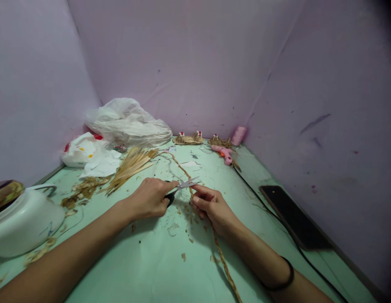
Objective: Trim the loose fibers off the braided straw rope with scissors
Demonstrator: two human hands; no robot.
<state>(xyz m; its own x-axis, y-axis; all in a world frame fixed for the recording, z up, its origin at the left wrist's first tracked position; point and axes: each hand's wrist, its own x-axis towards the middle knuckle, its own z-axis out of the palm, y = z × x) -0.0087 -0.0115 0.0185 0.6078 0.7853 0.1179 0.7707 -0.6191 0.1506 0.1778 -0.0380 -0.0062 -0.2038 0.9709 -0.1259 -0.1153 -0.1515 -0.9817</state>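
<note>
My left hand (pixel 151 197) is closed around the black handles of a pair of scissors (pixel 186 184), whose blades point right and are parted. Between the hands runs a braided straw cord (pixel 226 269), pinched by the fingers of my right hand (pixel 211 205). The scissor blades lie across or right beside the cord, just above the right fingertips; whether they touch it I cannot tell. From there the cord reaches back toward a bundle of dry straw strips (pixel 132 164), and its other end passes under my right hand to the near edge of view.
At the back stand small woven pieces (pixel 188 138), a pink glue gun (pixel 226 155) with a black cable, and a pink thread spool (pixel 239 136). A phone (pixel 294 216) lies right. Left are a plastic bag (pixel 129 124), straw scraps (pixel 85 189) and a white container (pixel 25 223).
</note>
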